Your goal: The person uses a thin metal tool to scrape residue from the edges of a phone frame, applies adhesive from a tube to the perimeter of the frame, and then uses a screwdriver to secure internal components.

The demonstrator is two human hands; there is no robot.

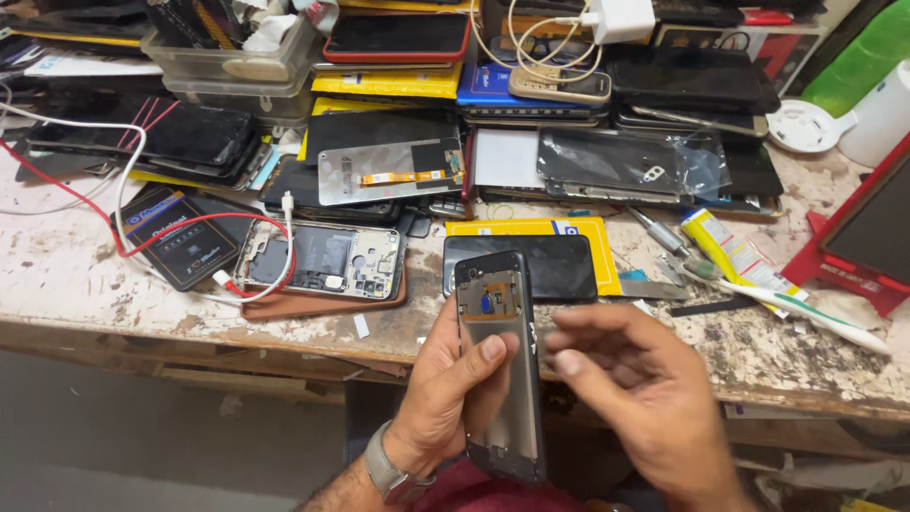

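Observation:
My left hand (441,393) grips a dark phone frame (500,365) upright in front of the workbench edge, thumb resting across its inner metal face. Its top end shows an orange flex and a small blue part. My right hand (630,389) hovers just to the right of the frame, fingers loosely curled and blurred, holding nothing I can see. A watch sits on my left wrist.
The worn workbench (66,275) is crowded with stacked phones and screens. An opened phone (322,261) lies on a brown case, red and white cables (142,228) beside it. A black phone (559,265) on a yellow packet, a glue tube (730,251), toothbrush (806,313) and screwdriver (654,232) lie right.

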